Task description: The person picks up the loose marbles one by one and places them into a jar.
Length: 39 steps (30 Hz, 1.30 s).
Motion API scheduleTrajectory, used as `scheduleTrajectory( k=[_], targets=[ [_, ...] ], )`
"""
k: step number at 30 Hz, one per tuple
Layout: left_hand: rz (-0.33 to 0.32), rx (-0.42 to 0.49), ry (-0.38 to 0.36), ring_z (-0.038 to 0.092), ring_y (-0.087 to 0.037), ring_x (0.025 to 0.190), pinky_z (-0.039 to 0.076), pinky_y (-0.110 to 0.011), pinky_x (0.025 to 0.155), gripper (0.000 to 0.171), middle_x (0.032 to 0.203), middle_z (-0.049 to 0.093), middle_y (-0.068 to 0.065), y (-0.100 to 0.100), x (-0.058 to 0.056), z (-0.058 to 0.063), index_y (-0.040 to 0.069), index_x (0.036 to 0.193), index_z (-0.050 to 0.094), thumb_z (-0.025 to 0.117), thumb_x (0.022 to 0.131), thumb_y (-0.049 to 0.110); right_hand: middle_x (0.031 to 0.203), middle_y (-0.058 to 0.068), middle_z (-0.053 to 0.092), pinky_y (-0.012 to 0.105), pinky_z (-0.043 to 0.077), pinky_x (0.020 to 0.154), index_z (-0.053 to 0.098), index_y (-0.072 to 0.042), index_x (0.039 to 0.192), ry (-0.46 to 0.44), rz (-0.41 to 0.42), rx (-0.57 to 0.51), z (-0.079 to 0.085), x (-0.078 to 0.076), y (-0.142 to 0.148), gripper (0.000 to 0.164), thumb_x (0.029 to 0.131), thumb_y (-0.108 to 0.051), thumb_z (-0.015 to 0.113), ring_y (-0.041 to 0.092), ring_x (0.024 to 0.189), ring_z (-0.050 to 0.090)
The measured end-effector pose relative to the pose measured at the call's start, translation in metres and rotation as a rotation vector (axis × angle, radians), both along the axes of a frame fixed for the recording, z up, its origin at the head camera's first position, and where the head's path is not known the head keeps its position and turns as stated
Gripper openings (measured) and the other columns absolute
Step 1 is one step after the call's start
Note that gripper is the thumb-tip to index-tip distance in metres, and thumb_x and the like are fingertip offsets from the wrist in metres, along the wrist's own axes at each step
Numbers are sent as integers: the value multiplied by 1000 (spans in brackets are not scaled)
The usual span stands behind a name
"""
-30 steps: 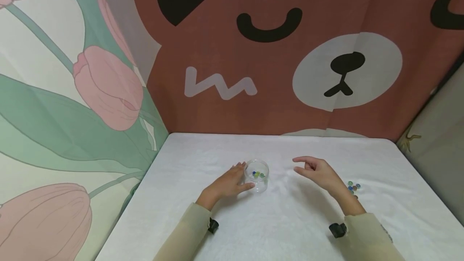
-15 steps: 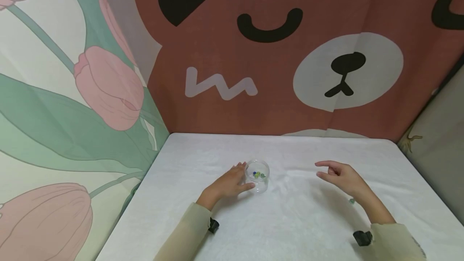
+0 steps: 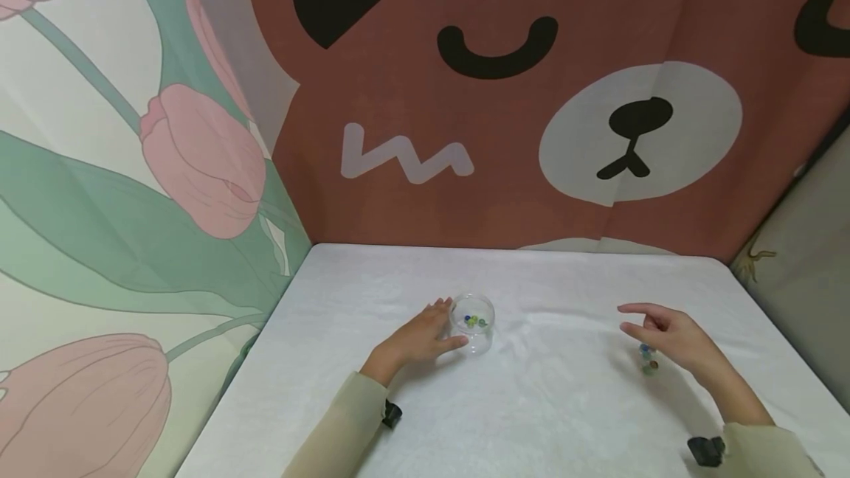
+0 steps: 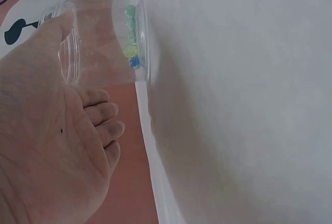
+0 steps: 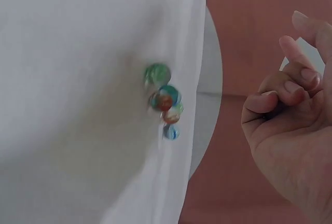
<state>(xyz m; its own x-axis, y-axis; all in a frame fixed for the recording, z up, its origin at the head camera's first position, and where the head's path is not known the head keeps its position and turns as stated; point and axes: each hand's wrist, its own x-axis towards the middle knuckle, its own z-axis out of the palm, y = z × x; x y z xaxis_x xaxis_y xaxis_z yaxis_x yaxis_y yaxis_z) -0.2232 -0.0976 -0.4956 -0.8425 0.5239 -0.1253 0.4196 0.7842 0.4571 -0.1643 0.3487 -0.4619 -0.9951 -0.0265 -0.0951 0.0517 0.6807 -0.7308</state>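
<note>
A clear plastic jar (image 3: 479, 345) stands upright on the white-covered table. Several marbles (image 4: 130, 36), green, yellow and blue, lie on its bottom. My left hand (image 3: 418, 334) holds the jar from its left, thumb on the near side and fingertips at the far side. Over on the right, my right hand (image 3: 677, 336) hovers above the cloth with thumb and index finger apart. Its other fingers are curled, and nothing is held. Below it, a cluster of loose marbles (image 5: 166, 99) in green, blue and reddish brown rests on the cloth, partly covered by the hand in the head view.
A white cloth (image 3: 551, 404) with faint wrinkles covers the table. Behind it rises a brown bear-print curtain (image 3: 505, 205), and a tulip-print curtain (image 3: 206, 161) hangs at the left. Small black cameras sit at both wrists.
My right hand has moved right and slightly nearer, away from the jar and over to the loose marbles. The left hand and the jar have stayed in place.
</note>
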Motion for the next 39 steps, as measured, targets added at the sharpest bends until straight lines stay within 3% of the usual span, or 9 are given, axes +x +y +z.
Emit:
scheduleTrajectory(
  k=[23, 39],
  targets=[
    [-4, -1, -4, 11, -19, 157, 14, -39, 128, 96, 169, 18, -4, -1, 2, 0, 10, 163, 19, 46, 95, 72, 82, 3, 47, 29, 35, 56, 52, 0, 144, -60, -49, 45, -17, 7, 48, 70, 97, -49, 66, 14, 75, 43],
    [6, 4, -2, 10, -19, 157, 14, -40, 128, 97, 169, 17, -2, -1, 1, 0, 11, 163, 18, 46, 95, 73, 79, 2, 52, 29, 36, 54, 55, 4, 139, -94, 14, 85, -32, 1, 71, 64, 95, -40, 71, 13, 68, 45]
  ],
)
